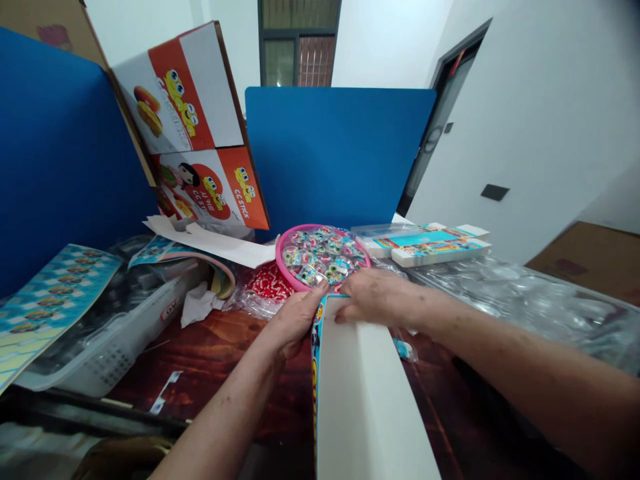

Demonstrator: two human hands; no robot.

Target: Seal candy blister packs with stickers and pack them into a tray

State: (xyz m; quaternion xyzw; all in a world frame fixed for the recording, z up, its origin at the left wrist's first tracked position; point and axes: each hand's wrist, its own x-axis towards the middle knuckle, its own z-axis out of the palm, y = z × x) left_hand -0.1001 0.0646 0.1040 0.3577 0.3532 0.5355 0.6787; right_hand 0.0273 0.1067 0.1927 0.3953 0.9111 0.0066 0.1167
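A long white cardboard box [365,393] with a printed colourful side lies lengthwise on the dark wooden table [210,353], pointing away from me. My left hand [295,317] grips its far left corner. My right hand [377,297] rests on the far end, fingers curled over the edge. Just beyond both hands sits a pink round bowl [285,257] full of small round printed pieces [323,257]. Left of the bowl lies a clear bag of red and white pieces [265,283].
Flat printed boxes [430,243] lie behind right. Clear plastic blister trays [525,293] fill the right side. A white basket [110,340], printed sheets [50,293] and paper are at left. Orange cartons [200,133] lean on blue partitions [335,153].
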